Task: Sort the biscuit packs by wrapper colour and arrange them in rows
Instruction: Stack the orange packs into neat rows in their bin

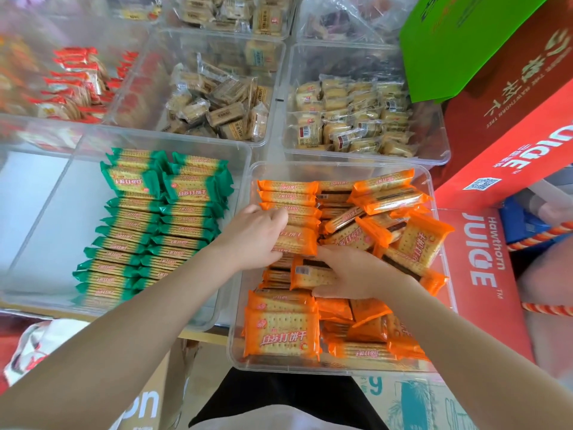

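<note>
Biscuit packs in orange wrappers [372,231] fill the clear bin [341,167] nearest the person, most lying jumbled at odd angles, while a short row along its far left wall lies flat with long sides running left to right. The neighbouring clear bin [46,187] to the left holds green-wrapped packs [148,231] in two neat columns, long axes also left to right. Red juice cartons [483,274] crowd the right side; bins of pale snacks [350,119] sit behind. The left hand [257,234] grips one orange pack [297,240] by its edge. The right hand [356,271] rests palm-down on the heap, apparently pressing another pack [310,276], though its fingers are hidden.
</note>
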`<action>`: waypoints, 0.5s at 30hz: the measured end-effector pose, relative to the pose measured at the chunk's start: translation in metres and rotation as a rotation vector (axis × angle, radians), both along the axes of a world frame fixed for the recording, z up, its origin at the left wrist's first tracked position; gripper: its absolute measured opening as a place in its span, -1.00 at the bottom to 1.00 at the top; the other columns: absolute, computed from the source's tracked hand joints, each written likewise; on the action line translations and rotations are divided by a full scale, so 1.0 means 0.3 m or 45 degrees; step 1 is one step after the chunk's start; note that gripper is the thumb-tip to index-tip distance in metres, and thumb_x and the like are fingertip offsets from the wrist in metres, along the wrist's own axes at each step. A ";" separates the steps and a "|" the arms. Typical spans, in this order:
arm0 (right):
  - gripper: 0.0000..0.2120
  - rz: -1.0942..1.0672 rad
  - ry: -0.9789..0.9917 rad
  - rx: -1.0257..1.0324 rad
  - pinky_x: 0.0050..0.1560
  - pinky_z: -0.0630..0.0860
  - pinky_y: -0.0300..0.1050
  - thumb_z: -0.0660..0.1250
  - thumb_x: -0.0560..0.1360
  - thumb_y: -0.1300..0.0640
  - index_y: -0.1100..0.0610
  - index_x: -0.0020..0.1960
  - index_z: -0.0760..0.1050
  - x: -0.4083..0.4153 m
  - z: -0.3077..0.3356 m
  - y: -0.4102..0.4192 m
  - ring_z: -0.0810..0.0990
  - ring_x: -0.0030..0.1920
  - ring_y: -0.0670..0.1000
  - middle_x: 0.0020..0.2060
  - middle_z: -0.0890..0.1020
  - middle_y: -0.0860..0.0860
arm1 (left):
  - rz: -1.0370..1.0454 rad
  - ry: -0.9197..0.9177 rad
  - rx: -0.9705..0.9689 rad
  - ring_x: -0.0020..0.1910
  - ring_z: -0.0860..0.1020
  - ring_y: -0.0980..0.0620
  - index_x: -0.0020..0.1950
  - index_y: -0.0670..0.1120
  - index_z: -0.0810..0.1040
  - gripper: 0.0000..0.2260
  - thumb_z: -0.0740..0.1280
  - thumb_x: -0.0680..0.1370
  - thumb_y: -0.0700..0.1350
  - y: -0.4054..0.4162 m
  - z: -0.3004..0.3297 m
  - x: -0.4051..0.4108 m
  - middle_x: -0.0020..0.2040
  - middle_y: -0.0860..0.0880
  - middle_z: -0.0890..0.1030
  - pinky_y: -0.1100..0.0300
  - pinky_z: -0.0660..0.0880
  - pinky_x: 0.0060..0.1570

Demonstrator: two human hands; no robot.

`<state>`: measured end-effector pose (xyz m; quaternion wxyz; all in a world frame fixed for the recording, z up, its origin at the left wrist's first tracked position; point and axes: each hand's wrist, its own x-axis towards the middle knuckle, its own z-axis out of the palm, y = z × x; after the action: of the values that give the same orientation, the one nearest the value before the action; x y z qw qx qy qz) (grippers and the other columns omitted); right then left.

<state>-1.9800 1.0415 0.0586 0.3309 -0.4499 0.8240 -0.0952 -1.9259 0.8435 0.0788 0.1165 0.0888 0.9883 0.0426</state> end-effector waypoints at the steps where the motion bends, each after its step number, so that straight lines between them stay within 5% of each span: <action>1: -0.26 -0.022 -0.003 -0.017 0.13 0.49 0.01 0.38 0.40 -0.17 -0.12 0.47 0.11 -0.006 0.011 0.024 0.49 0.21 0.04 0.28 0.46 -0.04 | -0.006 0.000 -0.021 -0.16 0.43 0.03 -0.05 -0.07 0.22 -0.68 0.33 0.47 0.05 -0.001 -0.008 -0.001 -0.18 0.05 0.38 0.14 0.28 0.17; 4: -0.29 -0.084 0.042 -0.019 0.10 0.47 -0.14 0.37 0.38 -0.24 -0.12 0.44 0.20 -0.009 0.044 0.096 0.49 0.18 -0.01 0.25 0.46 -0.09 | -0.043 0.113 -0.096 -0.10 0.44 0.00 -0.01 -0.12 0.32 -0.52 0.30 0.42 0.28 0.002 -0.043 0.002 -0.11 0.00 0.40 0.11 0.30 0.06; 6: -0.40 -0.153 0.043 -0.103 0.03 0.47 -0.19 0.31 0.44 -0.22 -0.07 0.41 0.27 -0.011 0.049 0.114 0.52 0.13 -0.01 0.20 0.50 -0.06 | -0.053 0.152 -0.104 -0.03 0.44 -0.06 0.05 -0.14 0.35 -0.52 0.28 0.43 0.24 0.013 -0.043 -0.002 -0.03 -0.05 0.41 0.09 0.29 0.05; 11: -0.51 -0.189 0.165 -0.180 -0.04 0.55 -0.01 0.26 0.43 0.11 0.07 0.36 0.35 -0.022 0.039 0.096 0.55 0.07 0.08 0.16 0.54 0.02 | -0.033 0.013 -0.132 0.12 0.37 -0.09 0.18 -0.12 0.33 -0.62 0.32 0.43 -0.07 0.023 -0.015 -0.020 0.12 -0.08 0.35 0.07 0.23 0.15; 15: -0.50 -0.223 0.243 -0.348 -0.17 0.58 0.03 0.21 0.34 0.07 0.09 0.28 0.44 -0.007 0.037 0.101 0.59 -0.02 0.10 0.08 0.58 0.01 | -0.122 0.204 -0.168 -0.22 0.49 -0.16 -0.06 -0.17 0.47 -0.60 0.42 0.18 -0.43 0.029 -0.034 -0.034 -0.15 -0.18 0.47 -0.06 0.47 -0.19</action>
<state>-1.9822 1.0719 0.0695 0.1774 -0.4244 0.8670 -0.1916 -1.9361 0.8524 0.0686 0.0447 0.1313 0.9897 -0.0353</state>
